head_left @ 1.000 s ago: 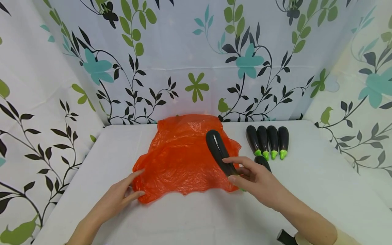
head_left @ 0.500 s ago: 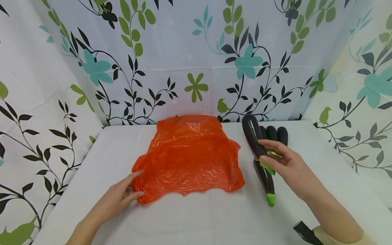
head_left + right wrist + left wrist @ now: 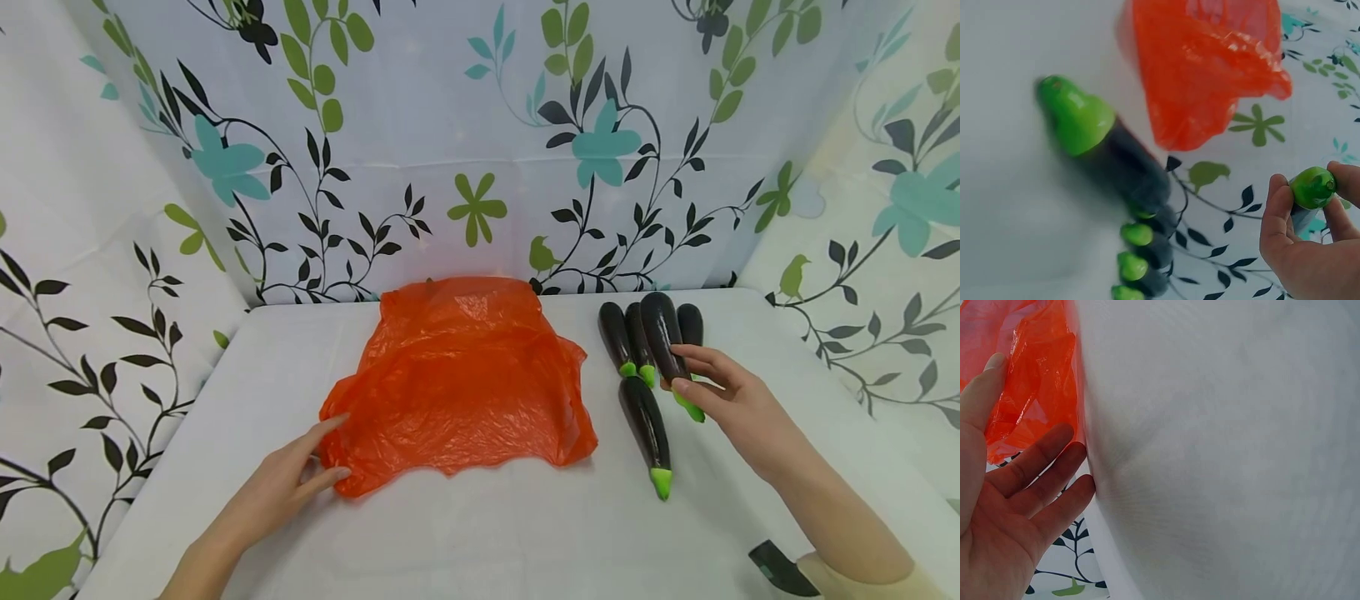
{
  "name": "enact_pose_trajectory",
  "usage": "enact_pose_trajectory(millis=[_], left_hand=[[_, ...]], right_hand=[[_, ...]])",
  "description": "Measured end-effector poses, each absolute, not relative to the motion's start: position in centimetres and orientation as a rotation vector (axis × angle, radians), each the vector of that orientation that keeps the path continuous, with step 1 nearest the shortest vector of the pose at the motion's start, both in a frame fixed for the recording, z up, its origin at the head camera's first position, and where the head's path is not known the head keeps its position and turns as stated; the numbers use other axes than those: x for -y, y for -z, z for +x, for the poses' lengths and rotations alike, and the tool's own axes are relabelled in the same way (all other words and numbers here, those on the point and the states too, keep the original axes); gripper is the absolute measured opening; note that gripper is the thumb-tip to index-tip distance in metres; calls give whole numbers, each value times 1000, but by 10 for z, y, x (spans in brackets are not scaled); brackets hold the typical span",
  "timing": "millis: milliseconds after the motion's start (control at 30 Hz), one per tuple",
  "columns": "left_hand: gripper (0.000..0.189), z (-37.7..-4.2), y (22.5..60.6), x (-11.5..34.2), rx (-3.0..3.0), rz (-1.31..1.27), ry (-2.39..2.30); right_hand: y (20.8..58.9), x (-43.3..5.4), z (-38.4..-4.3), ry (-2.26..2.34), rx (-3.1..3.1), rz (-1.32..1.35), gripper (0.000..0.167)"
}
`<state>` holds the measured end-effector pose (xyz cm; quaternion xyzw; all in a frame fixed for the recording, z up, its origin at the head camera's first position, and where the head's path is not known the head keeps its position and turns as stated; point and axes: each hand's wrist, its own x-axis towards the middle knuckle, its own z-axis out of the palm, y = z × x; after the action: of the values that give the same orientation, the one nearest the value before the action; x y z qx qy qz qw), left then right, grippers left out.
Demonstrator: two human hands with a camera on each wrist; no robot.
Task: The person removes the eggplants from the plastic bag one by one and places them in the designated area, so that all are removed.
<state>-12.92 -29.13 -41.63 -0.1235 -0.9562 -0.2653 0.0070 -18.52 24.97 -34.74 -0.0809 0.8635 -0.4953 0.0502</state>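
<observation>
My right hand (image 3: 727, 396) pinches a dark, glossy eggplant (image 3: 660, 329) between thumb and fingers near its green stem end. It overlaps a row of eggplants (image 3: 615, 333) at the table's back right. In the right wrist view the held eggplant's green cap (image 3: 1313, 186) points at the camera. Another eggplant (image 3: 647, 429) lies in front of the row, stem toward me. My left hand (image 3: 277, 483) rests at the left edge of a crumpled orange-red plastic bag (image 3: 457, 383), fingers relaxed and apart. Its thumb (image 3: 988, 387) overlaps the bag in the left wrist view.
Everything lies on a white-covered table (image 3: 480, 533). A patterned curtain (image 3: 420, 150) rises behind its back edge and along both sides. A small black object (image 3: 780, 567) sits by the right sleeve (image 3: 862, 579).
My right hand has carried the eggplant from over the bag to the right, over the row. The bag's front right corner now lies further out. My left hand has stayed at the bag's edge.
</observation>
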Motion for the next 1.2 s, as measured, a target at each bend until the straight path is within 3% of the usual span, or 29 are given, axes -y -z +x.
enact_pose_trajectory(millis=[833, 1200], left_hand=[[70, -129, 417, 292, 2987, -391, 844], [70, -130, 417, 292, 2984, -386, 844]], right_hand=[[408, -284, -169, 1320, -2579, -43, 63], [417, -287, -167, 1248, -2592, -54, 62]])
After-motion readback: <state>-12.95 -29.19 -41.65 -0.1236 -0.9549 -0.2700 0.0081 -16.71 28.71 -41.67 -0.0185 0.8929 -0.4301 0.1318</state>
